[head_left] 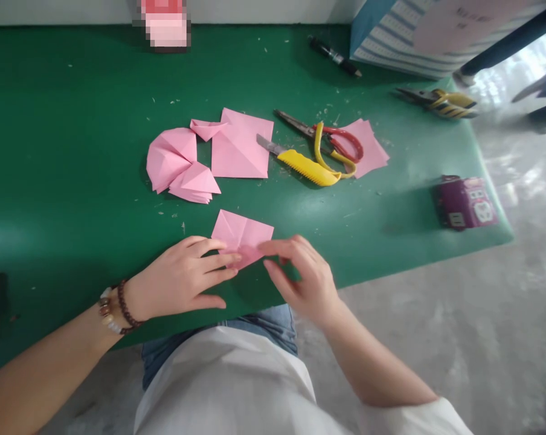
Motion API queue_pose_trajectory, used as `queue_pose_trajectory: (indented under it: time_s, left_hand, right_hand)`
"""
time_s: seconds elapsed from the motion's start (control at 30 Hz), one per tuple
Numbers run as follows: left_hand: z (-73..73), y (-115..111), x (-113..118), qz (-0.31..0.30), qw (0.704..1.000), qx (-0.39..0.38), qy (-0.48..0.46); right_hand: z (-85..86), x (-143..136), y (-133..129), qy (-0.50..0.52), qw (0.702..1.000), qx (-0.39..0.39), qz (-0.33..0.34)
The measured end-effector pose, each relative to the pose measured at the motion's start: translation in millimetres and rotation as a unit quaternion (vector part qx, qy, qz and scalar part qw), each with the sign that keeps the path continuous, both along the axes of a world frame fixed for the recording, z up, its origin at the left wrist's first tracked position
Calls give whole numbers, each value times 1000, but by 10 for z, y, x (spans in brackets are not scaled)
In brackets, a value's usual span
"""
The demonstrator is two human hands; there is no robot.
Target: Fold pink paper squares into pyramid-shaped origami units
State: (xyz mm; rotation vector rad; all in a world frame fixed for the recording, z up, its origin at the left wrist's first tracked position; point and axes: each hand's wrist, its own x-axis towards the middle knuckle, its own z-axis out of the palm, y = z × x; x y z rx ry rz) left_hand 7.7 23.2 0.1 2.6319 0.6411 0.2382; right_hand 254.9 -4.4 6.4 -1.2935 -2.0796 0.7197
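Note:
A creased pink paper square (242, 232) lies on the green table (96, 84) near its front edge. My left hand (189, 275) rests over the paper's lower left side, fingers spread and flat. At the paper's right corner is my right hand (302, 272), its index fingertip touching the edge and the thumb held apart from it. Behind the paper are folded pink pieces (171, 157) at the left and a larger creased pink sheet (241, 145).
Red-handled scissors (345, 136) and a yellow cutter (307, 167) lie beside more pink paper (368, 148). Farther right are pliers (449, 103) and a purple box (467, 202). A pen (334, 55) and striped box (400, 36) stand at the back.

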Motion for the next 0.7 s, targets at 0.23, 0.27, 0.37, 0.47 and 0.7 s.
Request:
queue_pose_trajectory:
  time_s: [0.23, 0.27, 0.37, 0.47, 0.7]
  left_hand:
    - [-18, -10, -22, 0, 1000, 10, -4]
    - [-20, -11, -23, 0, 1000, 13, -4]
    - [-21, -11, -18, -3, 1000, 20, -6]
    - [-23, -9, -12, -6, 1000, 27, -7]
    - [-13, 0, -24, -9, 1000, 16, -1]
  right_hand:
    - [80, -178, -527, 114, 954, -278, -3]
    - [72, -194, -535, 119, 952, -283, -3]
    - [65, -207, -521, 118, 947, -298, -4]
    - [80, -199, -509, 90, 945, -314, -24]
    - [86, -128, -459, 80, 946, -306, -70]
